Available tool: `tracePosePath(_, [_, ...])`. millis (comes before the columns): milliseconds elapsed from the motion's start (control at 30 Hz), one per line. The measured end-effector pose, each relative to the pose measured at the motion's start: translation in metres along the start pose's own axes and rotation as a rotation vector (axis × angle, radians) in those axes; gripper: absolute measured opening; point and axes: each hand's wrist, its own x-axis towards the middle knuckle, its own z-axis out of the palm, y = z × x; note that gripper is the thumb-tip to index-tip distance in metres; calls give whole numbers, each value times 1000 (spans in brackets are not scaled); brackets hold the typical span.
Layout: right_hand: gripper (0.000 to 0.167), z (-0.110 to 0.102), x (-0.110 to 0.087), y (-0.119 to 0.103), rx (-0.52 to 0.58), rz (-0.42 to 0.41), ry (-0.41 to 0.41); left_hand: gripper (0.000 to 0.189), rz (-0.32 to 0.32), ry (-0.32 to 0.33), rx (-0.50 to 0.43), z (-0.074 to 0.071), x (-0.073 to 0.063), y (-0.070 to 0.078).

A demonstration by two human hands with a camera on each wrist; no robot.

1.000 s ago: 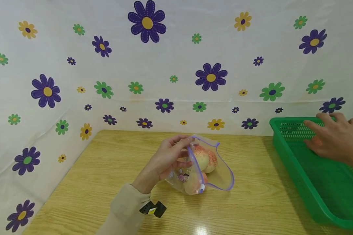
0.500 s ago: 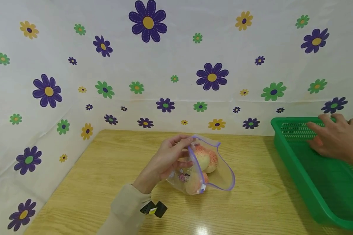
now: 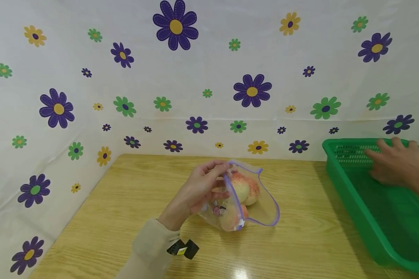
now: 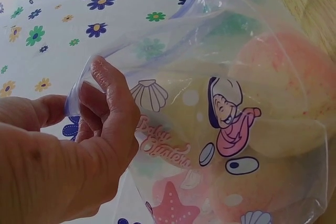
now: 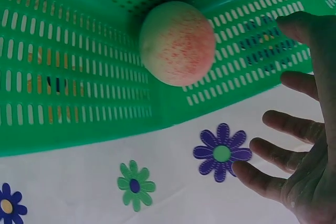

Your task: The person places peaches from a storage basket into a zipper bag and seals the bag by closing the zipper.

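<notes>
My left hand [image 3: 202, 188] pinches the purple-edged rim of a clear zip bag [image 3: 270, 211] on the table, between thumb and fingers. Its mouth gapes toward the right. Several peaches [image 3: 240, 190], cream with red speckles, lie inside it. In the left wrist view the bag's printed side [image 4: 231, 114] bulges over the fruit. My right hand [image 3: 399, 164] hovers at the far end of a green basket, fingers spread. A single peach [image 5: 177, 44] sits in the basket's corner in the right wrist view, apart from the fingers; the hand hides it in the head view.
The green plastic basket [image 3: 357, 217] with slotted walls stands at the table's right side. A flower-printed white sheet [image 3: 202, 77] rises behind and to the left of the wooden table [image 3: 125, 201].
Over the basket, my right hand has shifted slightly right, and the red patch of peach beside it is no longer visible in the head view. My left hand and the bag stay put.
</notes>
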Motion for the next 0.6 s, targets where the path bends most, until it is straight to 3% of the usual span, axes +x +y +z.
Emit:
tracePosePath(133, [41, 7, 2, 6, 0, 9, -39, 29, 12, -3, 4, 0, 0, -1])
tracePosePath(433, [39, 25, -1, 16, -140, -93, 28, 34, 13, -20, -5, 0, 0, 0])
tracePosePath(533, [40, 31, 0, 19, -121, -93, 21, 34, 12, -19, -5, -1, -1, 0])
tracePosePath(600, [31, 36, 1, 19, -85, -81, 11, 33, 11, -18, -4, -1, -2, 0])
